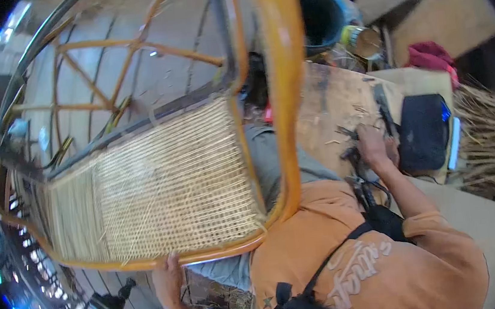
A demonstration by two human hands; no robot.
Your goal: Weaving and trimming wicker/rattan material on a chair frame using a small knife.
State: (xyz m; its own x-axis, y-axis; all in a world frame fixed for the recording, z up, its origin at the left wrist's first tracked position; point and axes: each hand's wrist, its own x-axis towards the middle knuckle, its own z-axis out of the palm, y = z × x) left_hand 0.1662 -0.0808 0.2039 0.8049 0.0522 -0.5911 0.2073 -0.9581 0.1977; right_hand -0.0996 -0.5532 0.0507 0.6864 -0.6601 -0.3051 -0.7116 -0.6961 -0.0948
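A chair frame of varnished bent cane leans across my lap, with a woven cane panel strung inside it. Loose strand ends stick out along the panel's lower edge. My left hand is closed on the frame's lower rail, fingers hooked over it. Off to the right, my right hand rests low on a wooden board among dark hand tools. Its fingers are curled, and what they hold is hidden. A long dark tool lies just beyond that hand.
Beside the right hand lies a black pouch. A bundle of cane strips is at the far right, near a dark red cloth. A blue bucket stands behind the board. Another cane frame shows at upper left.
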